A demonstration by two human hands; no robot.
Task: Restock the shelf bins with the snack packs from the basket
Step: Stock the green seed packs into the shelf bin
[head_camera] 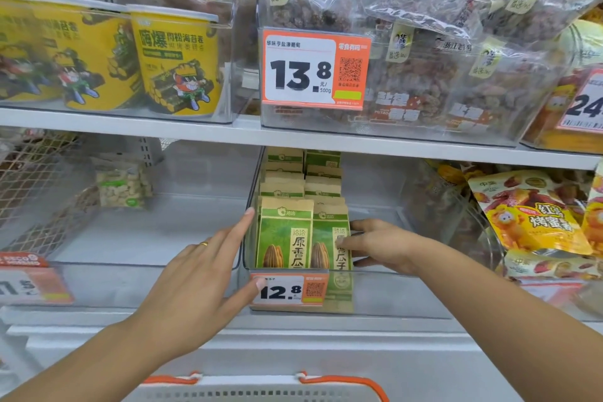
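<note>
Head: bin [375,297] w/ seed packs [284,235].

Left grip [199,274] spread flat; right grip [380,243] loosely curled.

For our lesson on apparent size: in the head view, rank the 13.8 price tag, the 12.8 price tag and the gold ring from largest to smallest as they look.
1. 13.8 price tag
2. 12.8 price tag
3. gold ring

As seen only; the tags' distances from the camera differ.
</note>
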